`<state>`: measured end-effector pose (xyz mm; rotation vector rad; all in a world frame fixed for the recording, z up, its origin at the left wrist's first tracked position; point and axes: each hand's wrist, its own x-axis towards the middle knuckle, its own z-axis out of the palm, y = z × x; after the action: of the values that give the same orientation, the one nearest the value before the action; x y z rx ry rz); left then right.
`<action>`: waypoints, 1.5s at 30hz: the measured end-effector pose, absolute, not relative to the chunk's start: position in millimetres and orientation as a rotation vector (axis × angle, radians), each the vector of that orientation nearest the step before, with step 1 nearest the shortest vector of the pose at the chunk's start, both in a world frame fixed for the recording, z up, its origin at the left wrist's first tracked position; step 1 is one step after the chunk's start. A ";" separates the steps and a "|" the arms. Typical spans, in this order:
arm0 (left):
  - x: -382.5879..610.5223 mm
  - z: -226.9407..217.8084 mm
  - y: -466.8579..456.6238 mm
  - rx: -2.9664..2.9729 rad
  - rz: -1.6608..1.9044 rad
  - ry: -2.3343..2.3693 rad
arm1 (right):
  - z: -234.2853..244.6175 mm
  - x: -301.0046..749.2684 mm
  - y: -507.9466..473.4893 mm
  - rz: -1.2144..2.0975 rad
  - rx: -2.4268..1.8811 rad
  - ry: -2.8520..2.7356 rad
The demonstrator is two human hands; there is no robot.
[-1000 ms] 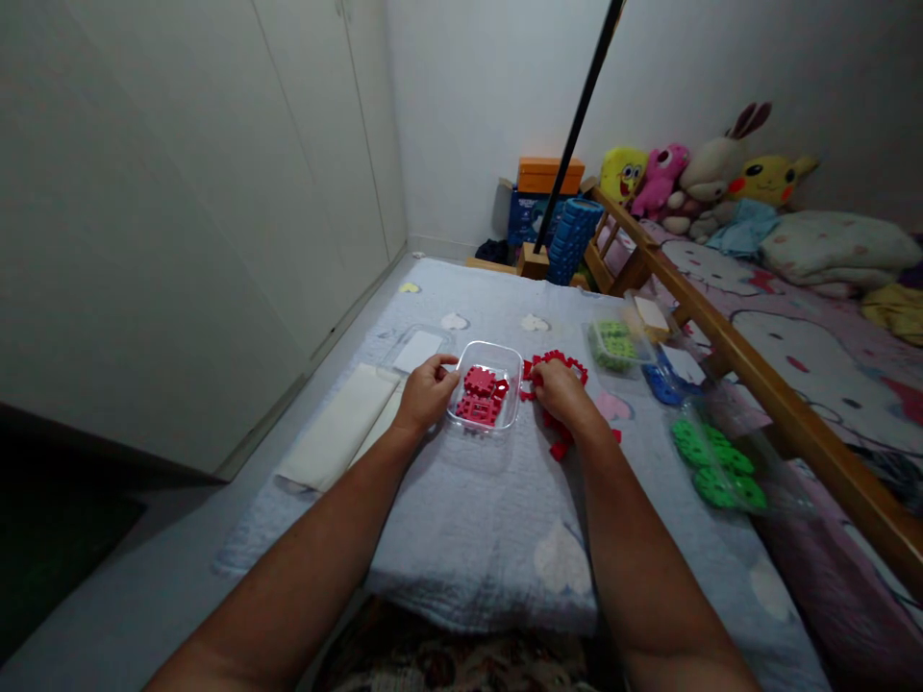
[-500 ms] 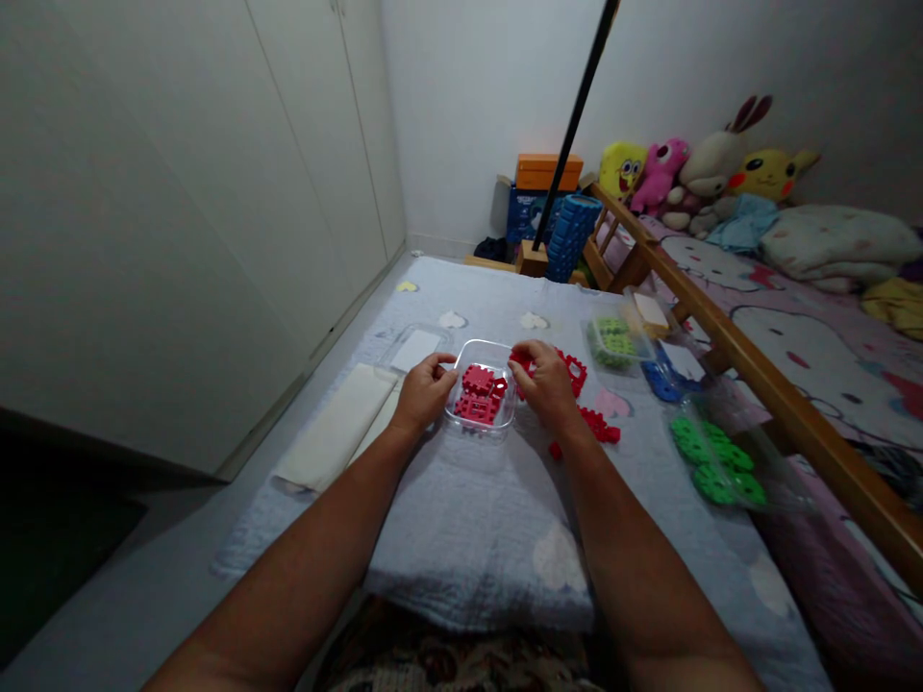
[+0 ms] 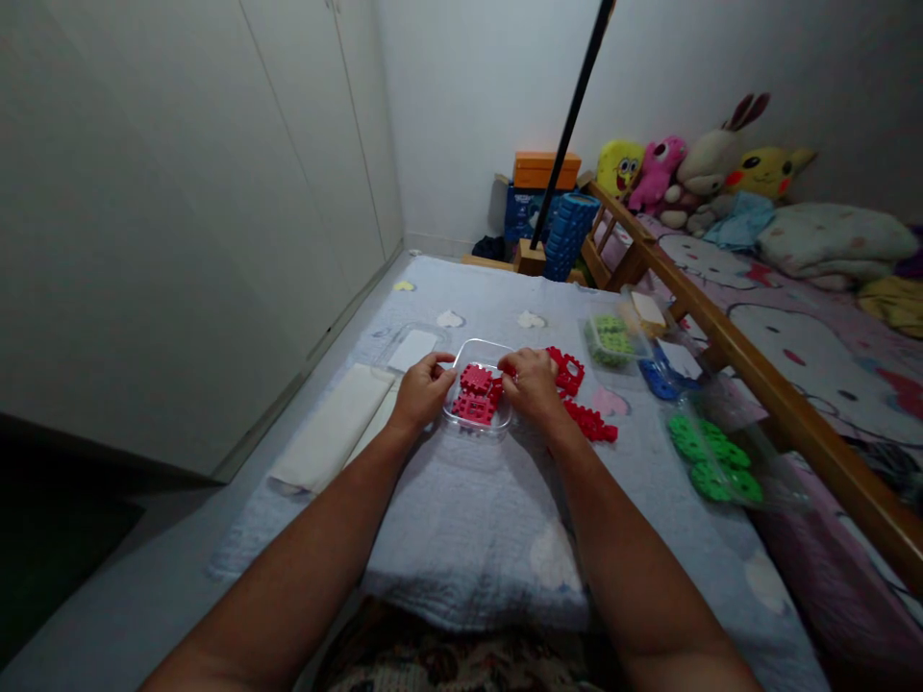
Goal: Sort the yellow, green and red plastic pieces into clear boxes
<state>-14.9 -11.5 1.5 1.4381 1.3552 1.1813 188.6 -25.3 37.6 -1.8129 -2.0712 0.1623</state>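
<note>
A small clear plastic box (image 3: 482, 347) sits on the light blue quilt (image 3: 468, 509), with several red toy blocks (image 3: 476, 394) inside. My left hand (image 3: 422, 389) grips the box's left rim, thumb at the far corner. My right hand (image 3: 530, 384) is curled over the box's right edge, its fingers pinched on a red block at the rim. More loose red blocks (image 3: 584, 413) lie on the quilt just right of that hand.
A flat clear lid (image 3: 412, 348) and a white folded cloth (image 3: 336, 428) lie left of the box. Right of it are a box of light green pieces (image 3: 610, 341), blue pieces (image 3: 660, 380) and a bag of green pieces (image 3: 713, 461). A wooden bed rail (image 3: 757, 370) runs along the right.
My right hand has moved left from the pile of loose red blocks to the box's right edge, carrying a red block. The left hand has stayed on the box.
</note>
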 end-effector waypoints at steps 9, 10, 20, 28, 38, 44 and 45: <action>-14.1 6.1 -13.7 1.414 1.174 1.354 | 37.5 190.6 -24.4 0.183 -1.841 -2.144; -14.0 6.7 -14.1 1.412 1.175 1.352 | 37.1 190.9 -24.5 0.184 -1.834 -2.142; -15.1 5.1 -13.1 1.423 1.180 1.357 | 33.0 203.3 -18.0 0.195 -1.597 -1.978; -15.0 5.4 -13.1 1.423 1.182 1.360 | 39.4 238.4 -9.5 0.345 -1.741 -1.956; -14.8 3.9 -11.9 1.399 1.216 1.359 | 40.6 238.3 -17.7 0.449 -1.878 -2.247; -16.3 6.4 -11.5 1.374 1.233 1.385 | 32.5 232.5 -19.0 0.301 -1.919 -2.329; -16.4 6.4 -11.3 1.370 1.233 1.387 | 31.4 231.3 -19.2 0.281 -1.920 -2.327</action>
<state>-16.4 -11.3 6.4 1.3701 1.3869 1.2330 231.3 -19.2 31.4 -1.9202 -2.3274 0.2812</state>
